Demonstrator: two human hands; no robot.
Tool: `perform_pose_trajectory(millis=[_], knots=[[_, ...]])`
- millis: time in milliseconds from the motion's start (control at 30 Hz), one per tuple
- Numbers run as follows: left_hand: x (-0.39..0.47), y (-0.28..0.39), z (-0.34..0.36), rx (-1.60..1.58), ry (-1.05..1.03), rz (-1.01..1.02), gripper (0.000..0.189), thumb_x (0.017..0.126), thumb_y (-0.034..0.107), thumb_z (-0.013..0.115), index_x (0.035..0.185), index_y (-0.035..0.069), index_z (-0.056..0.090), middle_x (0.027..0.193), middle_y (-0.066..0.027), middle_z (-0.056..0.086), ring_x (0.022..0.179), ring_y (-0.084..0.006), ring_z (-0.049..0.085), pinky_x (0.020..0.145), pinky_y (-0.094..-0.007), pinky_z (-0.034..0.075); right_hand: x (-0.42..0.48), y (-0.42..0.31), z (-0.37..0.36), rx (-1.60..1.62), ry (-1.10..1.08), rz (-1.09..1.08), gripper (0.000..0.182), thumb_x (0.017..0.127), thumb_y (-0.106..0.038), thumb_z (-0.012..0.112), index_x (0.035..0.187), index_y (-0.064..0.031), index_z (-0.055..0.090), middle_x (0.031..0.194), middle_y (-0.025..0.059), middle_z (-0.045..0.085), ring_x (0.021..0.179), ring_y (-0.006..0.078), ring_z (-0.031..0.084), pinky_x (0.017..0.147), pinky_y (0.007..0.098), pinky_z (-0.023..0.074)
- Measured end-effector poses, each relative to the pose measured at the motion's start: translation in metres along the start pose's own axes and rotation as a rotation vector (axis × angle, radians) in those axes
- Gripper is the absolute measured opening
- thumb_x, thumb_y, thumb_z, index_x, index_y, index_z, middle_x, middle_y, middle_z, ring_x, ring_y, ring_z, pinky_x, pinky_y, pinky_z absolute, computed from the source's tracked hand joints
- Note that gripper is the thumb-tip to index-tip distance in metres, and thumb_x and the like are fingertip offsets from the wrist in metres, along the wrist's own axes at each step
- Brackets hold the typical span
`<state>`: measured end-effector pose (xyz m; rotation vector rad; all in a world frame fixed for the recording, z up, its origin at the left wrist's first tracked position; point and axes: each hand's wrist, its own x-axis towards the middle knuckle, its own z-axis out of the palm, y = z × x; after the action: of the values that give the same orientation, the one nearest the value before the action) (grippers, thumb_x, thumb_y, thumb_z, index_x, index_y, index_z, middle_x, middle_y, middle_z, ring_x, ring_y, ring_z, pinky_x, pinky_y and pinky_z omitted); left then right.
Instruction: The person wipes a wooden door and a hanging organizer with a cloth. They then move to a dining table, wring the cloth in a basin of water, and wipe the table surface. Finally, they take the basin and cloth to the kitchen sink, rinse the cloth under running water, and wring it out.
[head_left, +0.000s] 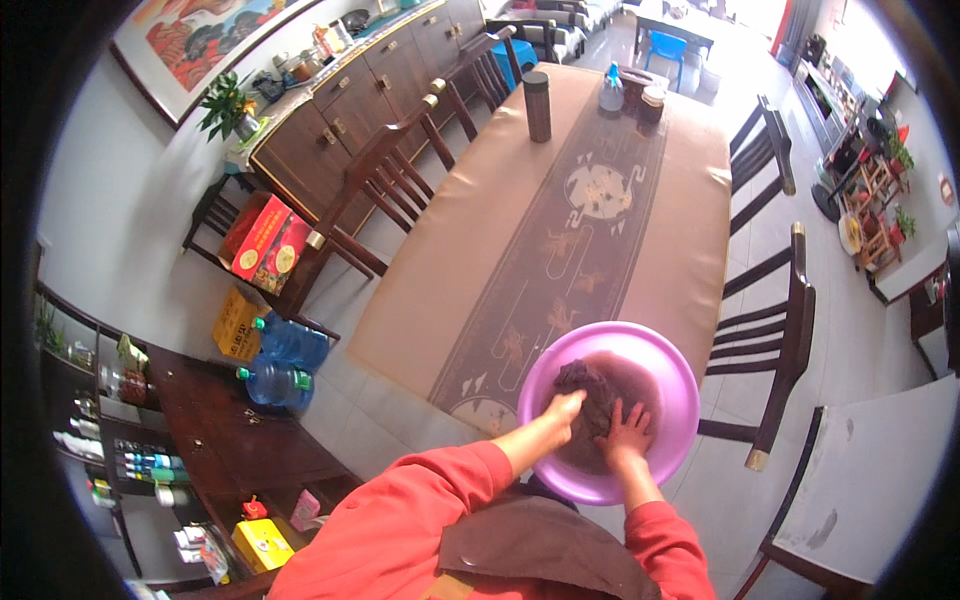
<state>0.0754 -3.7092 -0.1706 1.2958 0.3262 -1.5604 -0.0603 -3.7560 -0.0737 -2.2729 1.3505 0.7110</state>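
A pink-purple plastic basin (684, 405) is at the near end of the table, in front of my body. Murky brownish water (634, 373) lies in it, along with a wet, dark, bunched cloth (579, 377). My left hand (564, 418) grips the cloth on its left side, thumb on top. Against the cloth's right side, my right hand (628, 436) is spread with fingers apart, the fingertips touching cloth and water. Part of the cloth is hidden beneath both hands.
The long dining table (442, 277) has a brown cover and a patterned runner. At its far end stand a dark tumbler (537, 109), a spray bottle (611, 90) and a lidded jar (651, 105). Wooden chairs (780, 322) line both sides. Large water bottles (279, 381) stand on the floor at left.
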Motion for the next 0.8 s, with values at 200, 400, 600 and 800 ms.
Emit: perform_pose_trajectory(millis=[200, 400, 600, 800], knots=[[-0.012, -0.008, 0.037, -0.277, -0.172, -0.169, 0.050, 0.083, 0.052, 0.053, 0.111, 0.010, 0.052, 0.100, -0.0113, 0.061, 0.086, -0.0288, 0.058, 0.080, -0.0438, 0.045, -0.011, -0.007, -0.008, 1.080, 0.067, -0.355, 0.071, 0.070, 0.004, 0.047, 0.137, -0.0078, 0.028, 0.128, 0.0196, 0.044, 0.123, 0.0277, 0.039, 0.100, 0.0310, 0.0319], [-0.034, 0.038, 0.054, -0.337, -0.307, -0.130, 0.046, 0.088, 0.047, 0.046, 0.097, 0.002, 0.052, 0.080, -0.0133, 0.061, 0.064, -0.0260, 0.060, 0.057, -0.0343, 0.052, -0.067, -0.024, -0.051, 0.959, 0.416, -0.629, 0.021, 0.079, -0.009, 0.060, 0.099, -0.0037, 0.057, 0.083, 0.0148, 0.062, 0.078, 0.0251, 0.063, 0.072, 0.0330, 0.0472], [-0.054, 0.019, 0.049, -0.153, -0.563, 0.152, 0.037, 0.091, 0.046, 0.039, 0.085, 0.013, 0.055, 0.085, -0.0032, 0.056, 0.083, -0.0170, 0.052, 0.077, -0.0316, 0.044, -0.017, -0.035, -0.042, 0.688, 0.850, -0.335, 0.022, 0.085, -0.030, 0.053, 0.080, -0.0087, 0.057, 0.068, 0.0168, 0.061, 0.064, 0.0339, 0.062, 0.058, 0.0435, 0.0494], [-0.072, 0.057, 0.072, -0.089, -0.051, 0.075, 0.039, 0.092, 0.040, 0.041, 0.115, 0.009, 0.047, 0.112, -0.0108, 0.054, 0.102, -0.0258, 0.053, 0.087, -0.0469, 0.041, 0.039, 0.042, -0.006, 0.640, 0.637, -0.045, 0.051, 0.086, -0.033, 0.052, 0.128, -0.0116, 0.035, 0.113, 0.0269, 0.049, 0.101, 0.0401, 0.051, 0.079, 0.0490, 0.0442]])
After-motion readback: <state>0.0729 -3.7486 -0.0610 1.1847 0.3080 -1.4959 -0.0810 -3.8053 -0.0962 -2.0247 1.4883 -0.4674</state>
